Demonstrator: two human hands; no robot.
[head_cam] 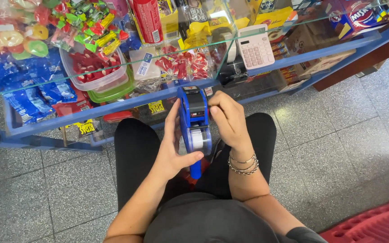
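Two-handed, held a blue label gun [194,119] upright over the lap, just short of the front edge of the glass display counter [293,63]. Sat facing that counter in black trousers [133,148], above a grey speckled floor [338,139].

Lay under the glass at the counter's left end: blue sweet bags [28,90], with bags of ring-shaped gummies [12,38] above them toward the back left corner. Stood next along, close to the front edge: a clear plastic tub [95,69] of red and white sweets, on a green-lidded container [113,93].

Pressed the left hand [174,144] to the gun's left side, fingers stretched up along the casing, thumb hooked under the white label roll [199,140]; clamped on the gun. Kept the gun's handle pointing down between the knees and its head toward the counter.

Closed the right hand [228,121] over the gun's upper right side, fingers curled together against the dark top section, gripping it too. Wore silver bracelets [244,164] on that wrist.

Rested further right, on the glass top well back from the front edge: a white calculator [255,47]. Showed at the far right, on the floor: the corner of a red slatted crate [374,222].
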